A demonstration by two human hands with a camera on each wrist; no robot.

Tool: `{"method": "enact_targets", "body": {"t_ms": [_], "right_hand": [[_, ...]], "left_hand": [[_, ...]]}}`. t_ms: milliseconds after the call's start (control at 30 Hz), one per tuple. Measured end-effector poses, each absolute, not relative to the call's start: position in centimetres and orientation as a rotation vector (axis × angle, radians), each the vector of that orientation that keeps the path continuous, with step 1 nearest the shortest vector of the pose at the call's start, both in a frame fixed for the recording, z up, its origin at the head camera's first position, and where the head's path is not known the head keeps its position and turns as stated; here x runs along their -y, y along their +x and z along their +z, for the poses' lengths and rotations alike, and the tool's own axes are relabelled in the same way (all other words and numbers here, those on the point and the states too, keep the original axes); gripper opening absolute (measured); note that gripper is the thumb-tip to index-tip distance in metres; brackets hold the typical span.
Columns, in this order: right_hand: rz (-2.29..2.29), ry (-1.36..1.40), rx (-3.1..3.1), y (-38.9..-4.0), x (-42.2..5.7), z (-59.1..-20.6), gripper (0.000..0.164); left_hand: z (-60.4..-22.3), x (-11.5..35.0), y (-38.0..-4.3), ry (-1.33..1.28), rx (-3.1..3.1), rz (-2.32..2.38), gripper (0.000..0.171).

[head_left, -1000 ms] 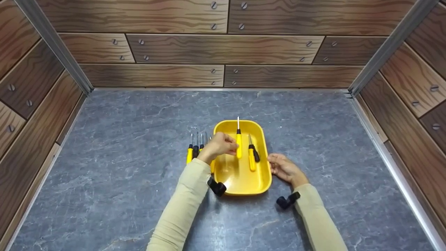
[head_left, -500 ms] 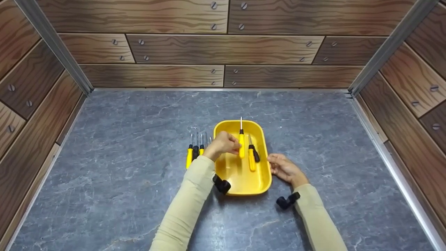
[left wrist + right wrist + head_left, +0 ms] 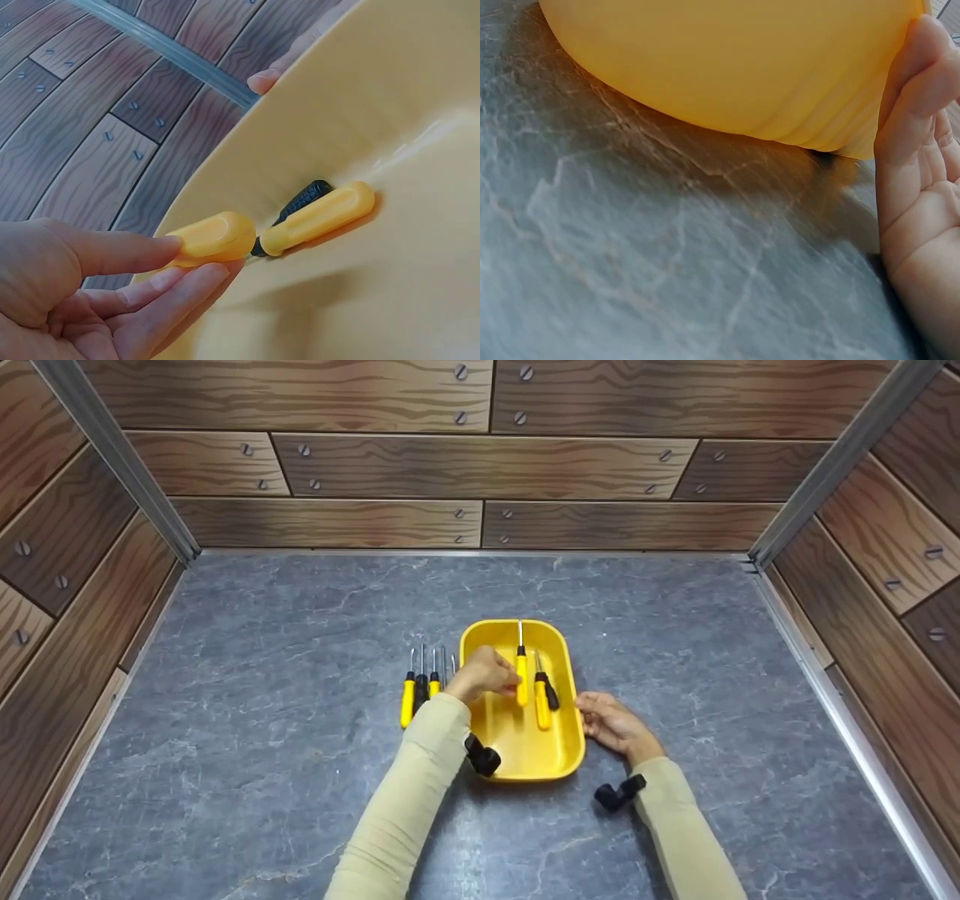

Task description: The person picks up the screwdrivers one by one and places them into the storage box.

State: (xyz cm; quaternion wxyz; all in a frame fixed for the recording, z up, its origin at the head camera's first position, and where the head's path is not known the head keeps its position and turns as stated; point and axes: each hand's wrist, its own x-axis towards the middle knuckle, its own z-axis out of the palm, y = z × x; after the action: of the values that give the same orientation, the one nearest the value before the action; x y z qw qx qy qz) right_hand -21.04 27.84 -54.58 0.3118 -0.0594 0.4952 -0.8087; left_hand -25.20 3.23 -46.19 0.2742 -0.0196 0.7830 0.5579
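My left hand (image 3: 486, 671) pinches the yellow handle of a screwdriver (image 3: 521, 679) between thumb and fingers, over the inside of a yellow plastic tray (image 3: 525, 746). Its metal shaft points toward the far rim. In the left wrist view the handle's rounded butt (image 3: 232, 234) shows between the fingertips. To the right of it, inside the tray, lie a yellow-handled screwdriver (image 3: 542, 705) and a black-handled one (image 3: 553, 697), side by side. My right hand (image 3: 611, 724) touches the tray's right side at the rim with its fingertips; the right wrist view shows the fingers against the outer wall (image 3: 742, 67).
Left of the tray, several screwdrivers with yellow handles (image 3: 408, 697) and black handles (image 3: 421, 690) lie in a row on the grey marbled table (image 3: 285, 735), partly hidden by the left arm. Wood-patterned walls (image 3: 480, 465) enclose the table at the back and sides.
My left hand has moved slightly right with the screwdriver, then a little lower toward the tray. The right hand and the tray stay in place.
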Motion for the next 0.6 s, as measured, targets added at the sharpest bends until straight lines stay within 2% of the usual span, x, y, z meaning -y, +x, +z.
{"method": "enact_targets", "body": {"t_ms": [267,600], "right_hand": [[-2.141,-0.184,-1.322,-21.11,-27.82,-55.06,0.031],[-2.135,-0.152,-1.287,-20.86,-27.63,-54.15,0.049]], "left_hand": [[-46.36,-3.62,-25.35,-0.066,-2.144,1.437,0.02],[-46.78,-4.23,-25.29,-0.032,-2.16,1.38,0.021]]}}
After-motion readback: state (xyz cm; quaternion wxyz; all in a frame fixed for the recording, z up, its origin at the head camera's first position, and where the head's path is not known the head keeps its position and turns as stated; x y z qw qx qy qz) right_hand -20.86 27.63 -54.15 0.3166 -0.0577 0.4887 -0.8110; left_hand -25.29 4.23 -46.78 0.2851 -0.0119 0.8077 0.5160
